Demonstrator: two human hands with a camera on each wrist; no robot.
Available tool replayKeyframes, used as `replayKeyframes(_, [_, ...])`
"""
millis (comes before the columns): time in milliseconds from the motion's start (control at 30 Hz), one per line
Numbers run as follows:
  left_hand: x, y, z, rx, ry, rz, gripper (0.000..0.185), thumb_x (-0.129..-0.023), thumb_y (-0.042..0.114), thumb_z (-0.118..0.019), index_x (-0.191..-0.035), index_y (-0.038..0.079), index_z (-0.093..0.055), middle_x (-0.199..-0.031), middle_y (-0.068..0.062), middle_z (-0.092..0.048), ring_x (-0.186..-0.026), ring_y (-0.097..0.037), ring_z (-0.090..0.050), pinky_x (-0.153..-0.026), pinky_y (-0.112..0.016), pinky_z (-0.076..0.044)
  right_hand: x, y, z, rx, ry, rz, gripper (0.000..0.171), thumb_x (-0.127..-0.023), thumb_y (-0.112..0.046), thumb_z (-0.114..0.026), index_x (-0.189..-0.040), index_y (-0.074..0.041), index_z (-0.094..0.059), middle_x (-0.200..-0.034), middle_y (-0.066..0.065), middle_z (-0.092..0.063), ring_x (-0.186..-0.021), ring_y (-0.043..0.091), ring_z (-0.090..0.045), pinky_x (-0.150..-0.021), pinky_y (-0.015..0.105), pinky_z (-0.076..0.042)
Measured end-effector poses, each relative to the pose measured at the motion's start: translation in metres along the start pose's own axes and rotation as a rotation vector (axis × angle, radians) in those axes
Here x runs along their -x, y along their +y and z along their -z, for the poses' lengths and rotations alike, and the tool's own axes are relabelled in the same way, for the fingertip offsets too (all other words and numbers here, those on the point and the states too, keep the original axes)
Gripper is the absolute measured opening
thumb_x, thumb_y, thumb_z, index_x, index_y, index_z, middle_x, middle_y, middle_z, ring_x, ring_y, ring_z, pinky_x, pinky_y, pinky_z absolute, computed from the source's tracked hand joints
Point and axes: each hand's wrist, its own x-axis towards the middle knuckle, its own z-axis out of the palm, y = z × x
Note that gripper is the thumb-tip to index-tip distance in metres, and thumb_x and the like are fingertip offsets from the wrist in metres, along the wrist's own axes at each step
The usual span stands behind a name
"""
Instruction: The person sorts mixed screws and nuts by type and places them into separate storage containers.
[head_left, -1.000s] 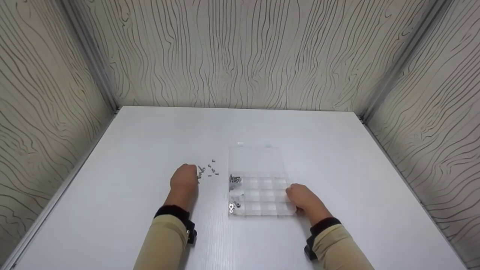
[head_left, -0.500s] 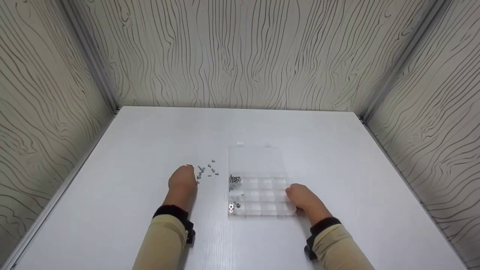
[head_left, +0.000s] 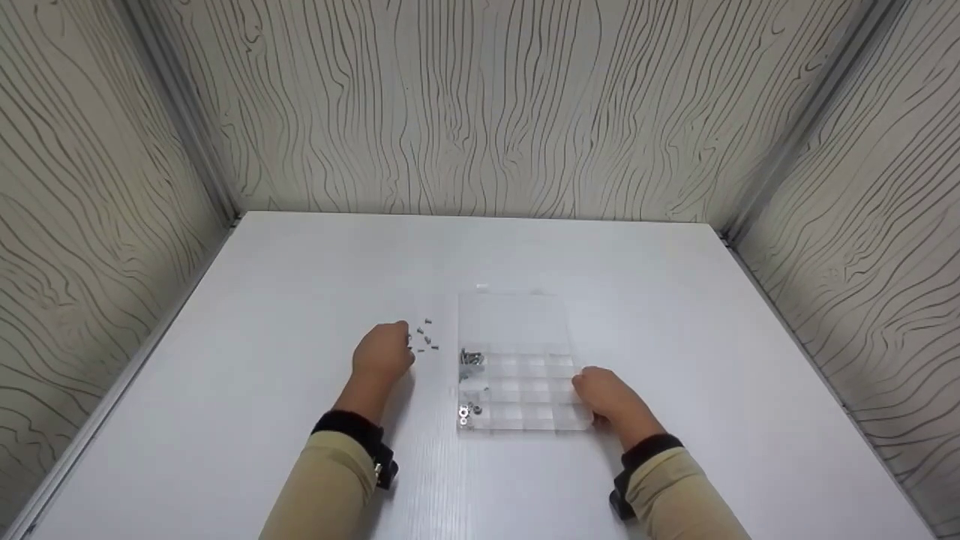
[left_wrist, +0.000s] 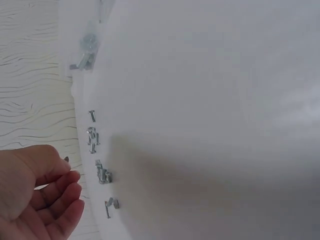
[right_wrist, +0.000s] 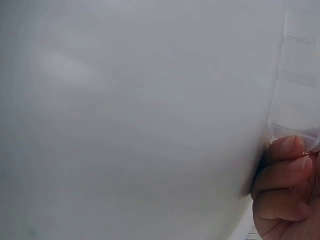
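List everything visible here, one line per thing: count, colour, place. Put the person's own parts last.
loose screws: a small scatter, exact count unclear, silver, on the table just left of the box, by the left fingertips.
compartment box: one, clear plastic, mid-table, lid open and lying flat at its far side.
screws in the box: a small heap, silver, far-left compartment.
washers or nuts: a few, silver, near-left compartment.
table: one, white, under everything.
walls: three, beige with dark wavy lines, around the table.
left hand: one, fingers loosely curled beside the loose screws, holding nothing visible.
right hand: one, fingers curled against the box's right edge.
sleeves: two, tan with dark cuffs.
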Motion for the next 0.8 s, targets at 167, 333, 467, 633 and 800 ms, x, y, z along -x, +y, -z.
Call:
replayKeyframes(167, [0.004, 0.017, 0.0, 0.023, 0.018, -0.11, 0.01, -0.076, 0.007, -0.065, -0.082, 0.009, -0.058, -0.075, -0.002, -0.06, -0.069, -0.017, -0.057, -0.059, -0.03, -0.049, 0.001, -0.001, 0.0, 0.005, -0.004, -0.028, 0.028, -0.094, -0.019, -0.033, -0.091, 0.0, -0.053, -0.066, 0.01, -0.052, -0.044, 0.017, -0.049, -0.037, 0.025, -0.042])
replayKeyframes(333, [0.004, 0.032, -0.004, 0.012, 0.028, -0.191, 0.011, -0.076, 0.009, -0.066, -0.079, 0.012, -0.056, -0.072, 0.0, -0.056, -0.067, -0.016, -0.053, -0.058, -0.03, -0.047, 0.001, -0.002, 0.0, 0.006, -0.001, -0.039, 0.028, -0.094, -0.018, -0.033, -0.093, 0.0, -0.054, -0.07, 0.009, -0.052, -0.049, 0.018, -0.05, -0.04, 0.026, -0.043])
replayKeyframes(467, [0.005, 0.04, -0.01, -0.002, 0.045, -0.245, 0.01, -0.076, 0.01, -0.065, -0.08, 0.012, -0.056, -0.071, 0.001, -0.056, -0.067, -0.017, -0.054, -0.058, -0.03, -0.047, 0.002, -0.003, 0.0, 0.013, 0.001, -0.029, 0.028, -0.094, -0.018, -0.033, -0.092, 0.001, -0.054, -0.069, 0.01, -0.052, -0.05, 0.018, -0.05, -0.04, 0.027, -0.043])
replayKeyframes(633, [0.007, 0.049, -0.016, -0.004, 0.037, -0.28, 0.012, -0.074, 0.011, -0.066, -0.079, 0.013, -0.055, -0.07, 0.002, -0.054, -0.063, -0.015, -0.052, -0.055, -0.028, -0.046, 0.001, -0.002, -0.001, -0.003, -0.002, -0.038, 0.029, -0.093, -0.018, -0.033, -0.094, 0.002, -0.054, -0.067, 0.01, -0.051, -0.048, 0.018, -0.049, -0.04, 0.026, -0.042])
replayKeyframes(800, [0.007, 0.056, -0.022, -0.04, 0.043, -0.259, 0.013, -0.073, 0.012, -0.068, -0.08, 0.014, -0.057, -0.071, 0.003, -0.054, -0.065, -0.013, -0.052, -0.058, -0.027, -0.047, 0.0, 0.0, -0.001, -0.016, -0.004, -0.042, 0.028, -0.093, -0.018, -0.033, -0.093, 0.001, -0.053, -0.068, 0.01, -0.051, -0.05, 0.019, -0.048, -0.041, 0.027, -0.042])
